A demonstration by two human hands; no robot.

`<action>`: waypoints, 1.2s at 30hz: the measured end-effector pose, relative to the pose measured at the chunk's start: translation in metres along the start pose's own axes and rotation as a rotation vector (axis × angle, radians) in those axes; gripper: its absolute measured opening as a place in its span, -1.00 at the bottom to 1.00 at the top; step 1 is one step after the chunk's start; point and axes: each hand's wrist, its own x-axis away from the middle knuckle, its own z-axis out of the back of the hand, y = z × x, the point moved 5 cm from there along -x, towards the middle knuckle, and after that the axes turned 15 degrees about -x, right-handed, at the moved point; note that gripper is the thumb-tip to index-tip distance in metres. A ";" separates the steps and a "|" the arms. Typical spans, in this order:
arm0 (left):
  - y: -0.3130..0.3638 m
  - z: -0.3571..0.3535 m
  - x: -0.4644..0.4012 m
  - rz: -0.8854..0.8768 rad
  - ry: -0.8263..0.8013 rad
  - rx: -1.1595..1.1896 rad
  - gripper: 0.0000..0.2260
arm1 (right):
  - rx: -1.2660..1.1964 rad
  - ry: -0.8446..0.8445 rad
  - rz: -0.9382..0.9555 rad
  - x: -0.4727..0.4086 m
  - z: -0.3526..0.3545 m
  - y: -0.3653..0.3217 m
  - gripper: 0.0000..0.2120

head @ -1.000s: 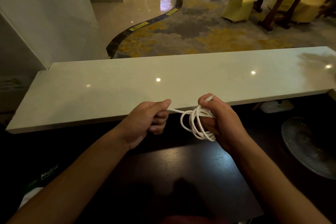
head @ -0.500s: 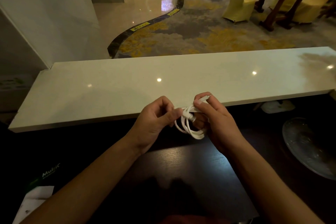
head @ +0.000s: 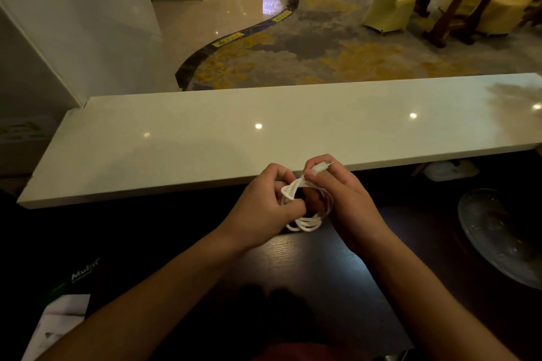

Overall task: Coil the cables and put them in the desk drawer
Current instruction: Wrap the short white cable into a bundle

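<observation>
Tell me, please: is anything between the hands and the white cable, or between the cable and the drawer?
Nothing stands between them: the left hand and right hand both grip the white cable directly, above the dark desk. No drawer is visible in this view, so that path cannot be judged.

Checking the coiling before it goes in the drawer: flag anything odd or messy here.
Nothing stands out. The white cable hangs in loose loops between the left hand and right hand, one plug end sticking up from the right-hand fingers.

Head-worn camera looks forward and down, close over the dark desk (head: 308, 287).
</observation>
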 end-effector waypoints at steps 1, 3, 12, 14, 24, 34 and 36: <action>-0.001 0.002 0.000 -0.025 0.060 -0.093 -0.76 | 0.022 -0.019 0.008 0.000 -0.002 0.000 -0.88; 0.000 0.008 -0.001 -0.114 0.175 -0.308 -0.85 | 0.018 -0.039 0.013 0.000 -0.006 0.003 -0.91; 0.000 0.019 -0.004 -0.182 -0.166 -0.361 -0.72 | -0.122 -0.033 -0.042 0.000 0.003 0.001 -0.90; 0.001 0.022 0.000 -0.181 -0.302 -0.247 -0.70 | -0.160 -0.022 -0.048 -0.002 0.007 -0.001 -0.87; 0.016 0.034 0.005 -0.359 -0.525 -0.474 -0.84 | -0.264 -0.114 -0.109 -0.004 0.007 -0.003 -0.92; 0.017 0.036 0.004 -0.512 -0.278 -0.702 -0.70 | 0.021 -0.120 -0.115 0.000 0.002 -0.007 -0.82; 0.019 0.035 0.005 -0.515 -0.251 -0.700 -0.68 | 0.068 -0.115 -0.101 0.000 0.003 -0.008 -0.80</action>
